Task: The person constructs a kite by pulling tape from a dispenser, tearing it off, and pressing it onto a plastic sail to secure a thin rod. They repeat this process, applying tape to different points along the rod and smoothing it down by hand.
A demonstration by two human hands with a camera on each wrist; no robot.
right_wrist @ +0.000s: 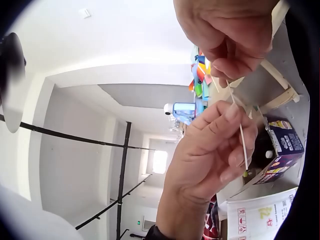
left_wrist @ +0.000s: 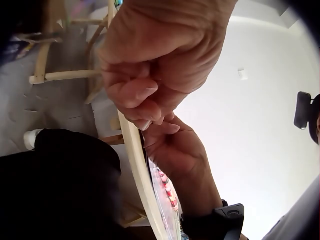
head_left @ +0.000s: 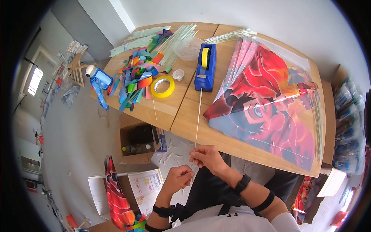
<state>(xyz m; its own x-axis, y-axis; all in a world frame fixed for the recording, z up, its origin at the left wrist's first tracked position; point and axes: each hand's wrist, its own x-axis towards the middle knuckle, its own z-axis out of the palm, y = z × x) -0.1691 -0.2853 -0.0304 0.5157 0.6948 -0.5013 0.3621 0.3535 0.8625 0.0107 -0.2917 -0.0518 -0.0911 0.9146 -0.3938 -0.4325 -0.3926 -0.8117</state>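
Wall, white, plain, behind one light-brown wooden table. Floor, grey. Window, one, bright, at far left.

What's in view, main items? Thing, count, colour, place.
table: 1, light wood, ahead
thin rod: 1, white, held at centre
tape dispenser: 1, blue, mid-table
tape rolls: 2, yellow, in and left of dispenser
ribbons: many, multicoloured, table left
small tub: 1, white, beside ribbons
bowl: 1, clear, table rear
stick bundles: several, pale, table rear
printed sheets: several, mainly red, table right
bottle: 1, blue-white, table's left edge
boxes: several, mixed colours, around table
plastic bags: many, clear-blue, far right
left hand: 1, bare, pinching rod
right hand: 1, bare, pinching rod
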